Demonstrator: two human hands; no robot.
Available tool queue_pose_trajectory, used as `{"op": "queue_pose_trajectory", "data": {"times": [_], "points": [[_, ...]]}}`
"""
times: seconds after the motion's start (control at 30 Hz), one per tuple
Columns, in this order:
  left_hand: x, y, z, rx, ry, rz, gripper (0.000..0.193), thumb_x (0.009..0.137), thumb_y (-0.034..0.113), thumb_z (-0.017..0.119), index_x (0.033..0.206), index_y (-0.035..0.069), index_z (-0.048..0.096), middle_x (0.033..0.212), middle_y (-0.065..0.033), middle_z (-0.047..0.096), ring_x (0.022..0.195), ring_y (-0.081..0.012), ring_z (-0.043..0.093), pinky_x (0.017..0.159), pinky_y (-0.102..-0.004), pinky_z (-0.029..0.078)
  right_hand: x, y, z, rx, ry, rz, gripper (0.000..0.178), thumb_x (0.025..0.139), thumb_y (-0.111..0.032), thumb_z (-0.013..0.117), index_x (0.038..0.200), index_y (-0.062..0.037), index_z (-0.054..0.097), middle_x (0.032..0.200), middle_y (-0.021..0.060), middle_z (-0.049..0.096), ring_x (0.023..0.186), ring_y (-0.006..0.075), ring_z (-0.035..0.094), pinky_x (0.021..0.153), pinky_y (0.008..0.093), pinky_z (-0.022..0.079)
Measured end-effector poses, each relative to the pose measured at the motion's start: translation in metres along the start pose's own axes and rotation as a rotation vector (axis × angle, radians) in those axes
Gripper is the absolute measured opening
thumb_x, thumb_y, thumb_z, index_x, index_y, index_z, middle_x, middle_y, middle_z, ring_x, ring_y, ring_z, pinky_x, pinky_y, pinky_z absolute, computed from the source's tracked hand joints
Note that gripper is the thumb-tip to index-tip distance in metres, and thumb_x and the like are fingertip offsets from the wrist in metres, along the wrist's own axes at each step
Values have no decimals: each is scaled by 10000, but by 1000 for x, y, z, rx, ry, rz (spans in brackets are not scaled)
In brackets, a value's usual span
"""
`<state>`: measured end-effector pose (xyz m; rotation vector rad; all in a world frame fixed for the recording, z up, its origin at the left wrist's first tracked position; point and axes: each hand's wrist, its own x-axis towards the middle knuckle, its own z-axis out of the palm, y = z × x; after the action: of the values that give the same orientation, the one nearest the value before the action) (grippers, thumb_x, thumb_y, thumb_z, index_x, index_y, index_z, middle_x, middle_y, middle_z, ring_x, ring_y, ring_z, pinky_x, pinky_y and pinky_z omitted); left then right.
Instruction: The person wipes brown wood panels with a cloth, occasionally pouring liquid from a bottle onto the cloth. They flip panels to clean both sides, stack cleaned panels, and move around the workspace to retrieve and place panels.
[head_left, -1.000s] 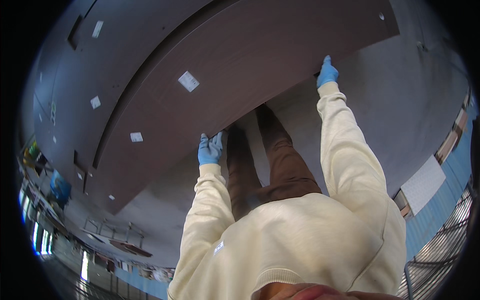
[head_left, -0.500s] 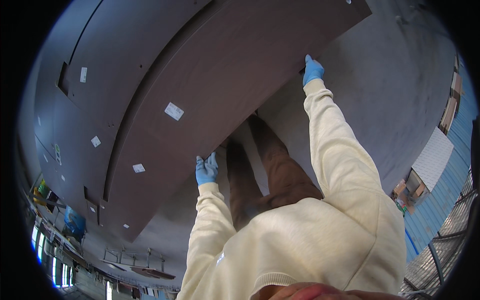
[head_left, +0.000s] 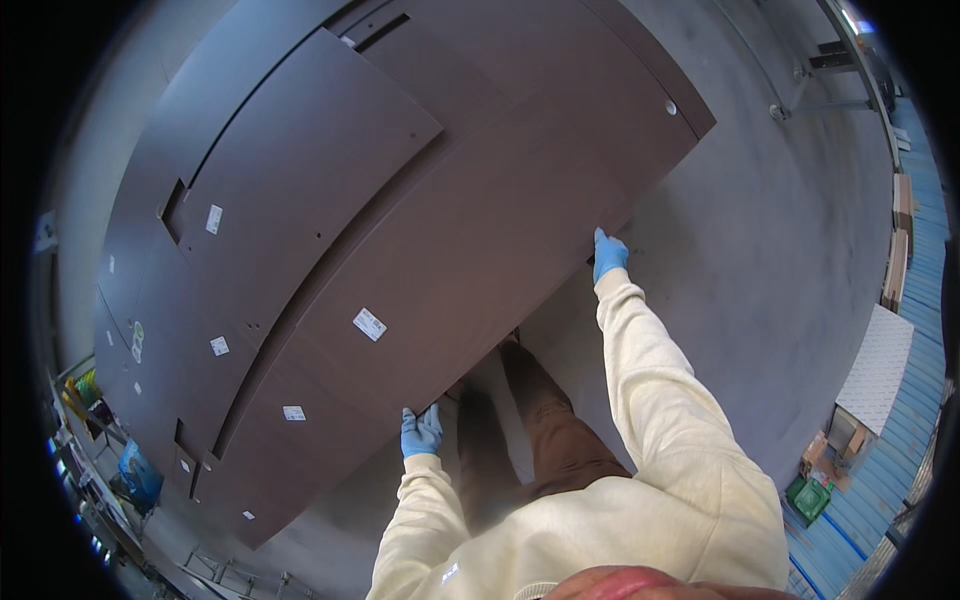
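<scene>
A long dark-brown board [head_left: 480,290] with white stickers slants across the picture in front of me, one on top of other brown boards. My left hand [head_left: 421,433], in a light blue glove, grips its near edge toward the left end, fingers curled at the rim. Farther up the same edge, to the right, my right hand [head_left: 609,256] is closed on it in a matching glove. Parts of the fingers are hidden at the edge. One white sticker [head_left: 369,324] lies on the board's face between the hands and its far edge.
More brown boards [head_left: 300,140] with cut-outs lie beyond the long one. Grey floor [head_left: 760,290] extends to the right. Along the right side are a white panel [head_left: 875,368], cardboard pieces and a green crate [head_left: 808,498]. A blue bag [head_left: 138,474] stands at the lower left.
The view has tilted, so the boards and both hands appear lower and more of the far boards shows. Both hands keep their hold on the same edge.
</scene>
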<state>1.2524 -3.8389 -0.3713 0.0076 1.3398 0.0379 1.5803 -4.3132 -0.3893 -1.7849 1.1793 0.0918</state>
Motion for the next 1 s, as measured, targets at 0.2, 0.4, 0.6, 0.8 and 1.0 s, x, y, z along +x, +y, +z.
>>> {"op": "queue_pose_trajectory", "data": {"times": [0.2, 0.4, 0.6, 0.8, 1.0], "points": [[-15, 25, 12, -170, 49, 18, 588, 962, 460, 618, 1434, 116, 546, 1496, -110, 556, 1403, -337, 483, 1145, -571, 421, -9, -6, 5, -17, 58, 42, 472, 994, -353, 642, 1127, 99, 684, 1072, 176, 740, 935, 262, 673, 867, 401, 526], [-6, 33, 20, -264, 167, 40, 633, 1027, 572, 445, 1488, 143, 503, 1574, -58, 491, 1445, -323, 440, 1178, -557, 375, -8, -8, 13, -87, 169, 45, 402, 985, -319, 655, 999, 81, 692, 905, 165, 741, 769, 259, 680, 740, 405, 536], [-3, 22, -1, -300, 6, 51, 683, 1035, 606, 424, 1541, 149, 441, 1635, -43, 413, 1493, -311, 375, 1219, -546, 319, 27, 20, 17, -151, 112, 34, 498, 994, -370, 640, 1152, 102, 679, 1133, 215, 738, 995, 314, 720, 874, 426, 553], [-27, 25, -2, -80, 118, 127, 771, 1022, 656, 429, 1590, 141, 343, 1678, -95, 319, 1524, -339, 328, 1231, -553, 294, -7, -9, 13, -275, 42, 225, 620, 933, -428, 697, 1244, 106, 641, 1267, 239, 695, 1130, 360, 690, 943, 439, 551], [-119, 31, -42, 171, 293, 235, 806, 1038, 622, 443, 1607, 77, 272, 1699, -178, 227, 1542, -417, 274, 1236, -563, 276, -133, -59, -8, -459, -35, 32, 690, 884, -392, 676, 1371, 84, 570, 1427, 317, 566, 1360, 438, 535, 1118, 465, 449]]}}
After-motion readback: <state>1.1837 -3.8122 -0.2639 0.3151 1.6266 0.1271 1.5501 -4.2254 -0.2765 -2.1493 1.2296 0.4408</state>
